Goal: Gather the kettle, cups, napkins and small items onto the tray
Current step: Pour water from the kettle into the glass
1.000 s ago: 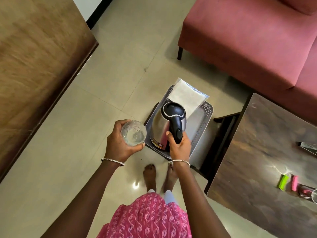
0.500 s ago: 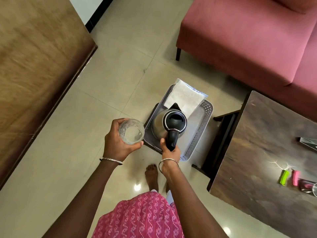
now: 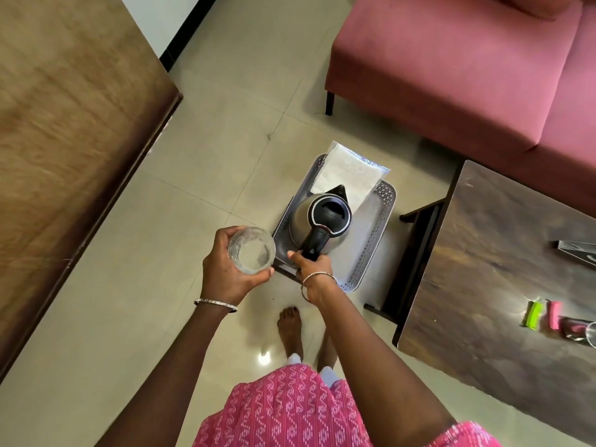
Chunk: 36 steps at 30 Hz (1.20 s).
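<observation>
The kettle (image 3: 317, 222) hides much of the tray (image 3: 371, 250) floor, a glass (image 3: 591, 333) is cut by the right edge, and the wooden surface (image 3: 64, 140) at left is blurred.

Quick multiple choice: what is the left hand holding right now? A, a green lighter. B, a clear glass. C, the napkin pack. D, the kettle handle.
B: the left hand is wrapped around a clear glass held beside the tray, while the right hand grips the kettle by its handle.
</observation>
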Each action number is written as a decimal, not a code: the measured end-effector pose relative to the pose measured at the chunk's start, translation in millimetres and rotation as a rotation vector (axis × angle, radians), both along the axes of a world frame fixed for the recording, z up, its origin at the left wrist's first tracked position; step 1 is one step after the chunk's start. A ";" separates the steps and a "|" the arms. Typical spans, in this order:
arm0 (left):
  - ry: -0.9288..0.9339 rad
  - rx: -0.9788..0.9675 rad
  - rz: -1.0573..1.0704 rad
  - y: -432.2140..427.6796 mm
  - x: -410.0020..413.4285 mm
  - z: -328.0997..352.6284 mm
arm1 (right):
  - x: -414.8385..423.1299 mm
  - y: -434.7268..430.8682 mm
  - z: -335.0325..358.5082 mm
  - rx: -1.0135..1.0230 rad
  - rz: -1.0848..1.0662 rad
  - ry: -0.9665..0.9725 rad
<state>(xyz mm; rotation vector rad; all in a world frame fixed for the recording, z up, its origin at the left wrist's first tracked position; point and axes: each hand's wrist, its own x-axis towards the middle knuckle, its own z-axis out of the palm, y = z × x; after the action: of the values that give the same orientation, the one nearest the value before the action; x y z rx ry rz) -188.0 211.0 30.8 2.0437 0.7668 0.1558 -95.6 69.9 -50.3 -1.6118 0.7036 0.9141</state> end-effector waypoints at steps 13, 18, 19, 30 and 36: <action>-0.049 -0.040 -0.128 -76.7 -9.7 53.6 | -11.9 -107.8 108.7 -0.155 0.630 -0.467; -0.069 -0.030 -0.230 -138.1 -15.8 72.4 | -26.8 -170.4 142.4 -0.100 0.766 -0.659; -0.074 -0.026 -0.250 -153.2 -17.4 76.7 | -30.5 -183.7 147.1 -0.100 0.782 -0.686; -0.127 -0.073 -0.476 -342.3 -28.1 122.2 | -83.3 -361.1 183.1 -0.044 0.591 -0.872; -0.114 -0.137 -0.621 -434.1 -20.9 134.9 | -98.9 -458.3 197.0 -0.109 0.427 -0.884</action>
<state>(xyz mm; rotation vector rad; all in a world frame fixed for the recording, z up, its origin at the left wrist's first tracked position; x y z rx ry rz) -208.9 -223.1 165.7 2.0250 0.0493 -0.1299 -194.5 -388.4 146.7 -2.0666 -0.2188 0.3591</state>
